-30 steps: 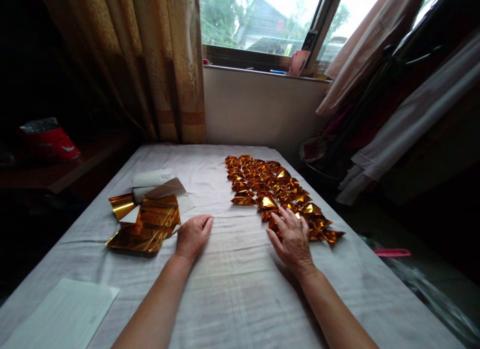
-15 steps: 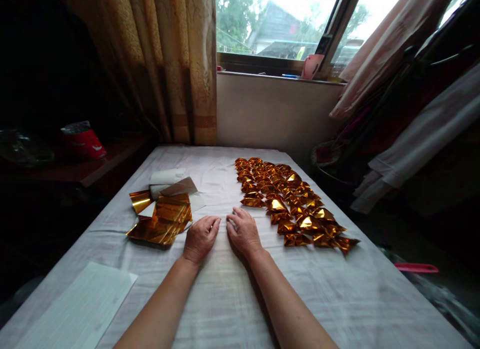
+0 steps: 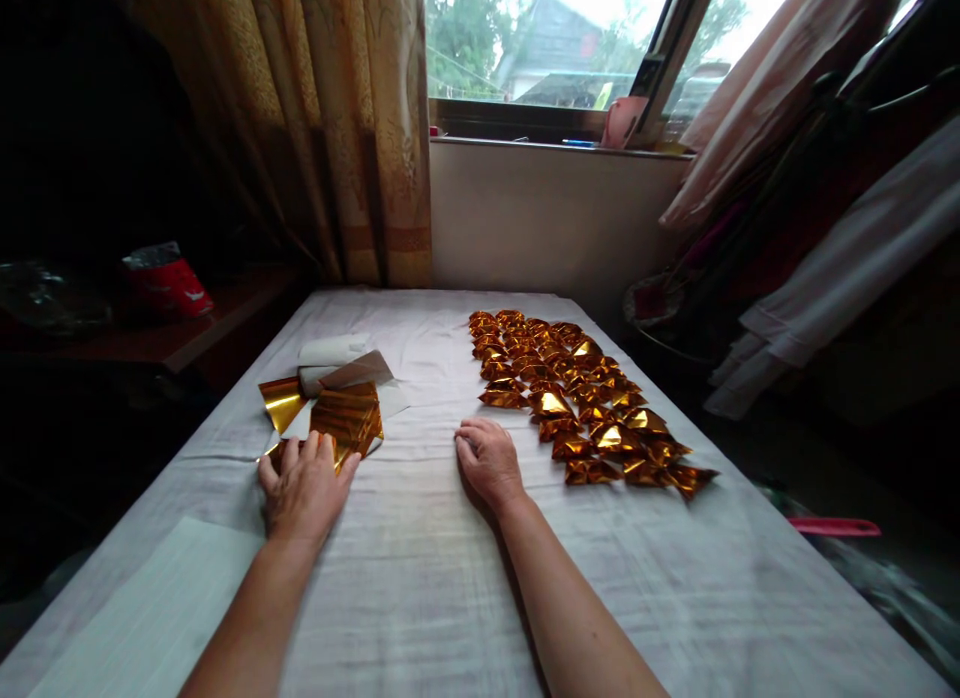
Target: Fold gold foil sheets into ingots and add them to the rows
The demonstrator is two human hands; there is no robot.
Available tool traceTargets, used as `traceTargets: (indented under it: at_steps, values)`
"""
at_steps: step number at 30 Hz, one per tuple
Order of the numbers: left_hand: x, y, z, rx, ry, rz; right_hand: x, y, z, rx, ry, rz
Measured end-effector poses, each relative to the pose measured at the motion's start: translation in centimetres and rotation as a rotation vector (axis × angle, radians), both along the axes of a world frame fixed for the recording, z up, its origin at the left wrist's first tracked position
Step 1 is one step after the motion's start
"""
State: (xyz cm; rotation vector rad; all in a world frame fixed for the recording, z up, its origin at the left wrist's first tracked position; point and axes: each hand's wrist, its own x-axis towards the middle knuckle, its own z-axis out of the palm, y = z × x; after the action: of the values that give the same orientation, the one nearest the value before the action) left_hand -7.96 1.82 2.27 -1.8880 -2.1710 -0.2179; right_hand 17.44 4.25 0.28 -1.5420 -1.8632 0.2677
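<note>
Reading left hand (image 3: 304, 493) as spread over the near part of the foil sheets (image 3: 349, 408), thumb well apart from fingers; can't tell about any sheet pinched underneath. Seeing right hand (image 3: 491, 463) loosely curled on the cloth (image 3: 420, 588), nothing showing in it, palm hidden.

For picking up a sheet, probably best to press lightly, slide only the top one off by an edge, avoid creasing. Watch for doubles sticking. Don't swing right hand into the folded pieces (image 3: 551, 403), in rows just to its right.

Beyond left fingertips, note white rolls (image 3: 330, 351); left of left wrist, pale paper (image 3: 150, 608). Expect wrinkles in cloth under both hands.

Ahead of right hand, past the cloth, find wall (image 3: 525, 218), window (image 3: 540, 38) and pink cup (image 3: 621, 123). Beyond left hand, curtain (image 3: 337, 128); far right of right hand, hanging clothes (image 3: 862, 258). Dim at both sides.
</note>
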Motion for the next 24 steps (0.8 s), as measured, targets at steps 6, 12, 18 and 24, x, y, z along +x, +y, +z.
traceTargets:
  at_steps: [6,12,18,24]
  values:
    - [0.5,0.0,-1.1,0.137,-0.017,-0.118,0.0,-0.1,0.1,-0.005,0.024,0.004]
    - [-0.1,0.2,-0.4,0.059,-0.228,-0.128,0.0,0.0,0.3,-0.029,0.053,0.001]
    - [-0.7,-0.1,0.3,0.062,-0.345,0.0,0.1,0.4,-0.3,-0.023,0.075,0.006]
    - [-2.1,0.3,-0.6,0.277,-0.332,-0.125,0.2,0.5,-0.6,0.0,0.085,0.003]
